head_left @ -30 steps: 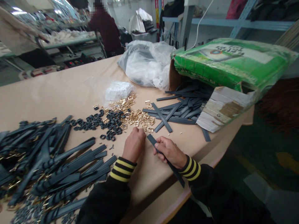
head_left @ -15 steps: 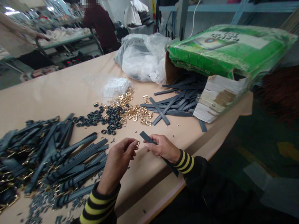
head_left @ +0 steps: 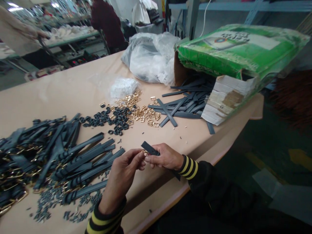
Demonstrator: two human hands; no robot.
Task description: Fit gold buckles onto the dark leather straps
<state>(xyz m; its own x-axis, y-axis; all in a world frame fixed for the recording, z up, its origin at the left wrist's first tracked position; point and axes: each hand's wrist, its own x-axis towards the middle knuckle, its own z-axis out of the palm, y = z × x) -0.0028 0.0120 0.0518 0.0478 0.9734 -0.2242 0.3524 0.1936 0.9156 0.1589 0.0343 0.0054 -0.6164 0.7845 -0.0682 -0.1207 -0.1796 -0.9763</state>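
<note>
My left hand (head_left: 128,170) pinches a small gold buckle (head_left: 144,152) between thumb and fingers. Close against it, my right hand (head_left: 165,156) grips a dark strap (head_left: 149,148), whose short end sticks out toward the upper left and whose tail hangs below the wrist. The buckle is at the strap's end, partly hidden by my fingers. Beyond my hands lie loose gold buckles (head_left: 142,119) and dark loops (head_left: 119,120). Left of my left hand, straps with buckles and loops (head_left: 83,159) are heaped.
An open green box (head_left: 234,52) at the back right spills loose dark straps (head_left: 185,107) onto the table (head_left: 60,94). Plastic bags (head_left: 153,58) stand behind the buckles. Small dark scraps (head_left: 46,203) lie at the front left. Two people are in the background.
My hands have come together, bringing the buckle to the strap's end. My right hand has shifted slightly left with the strap. The view has moved a little.
</note>
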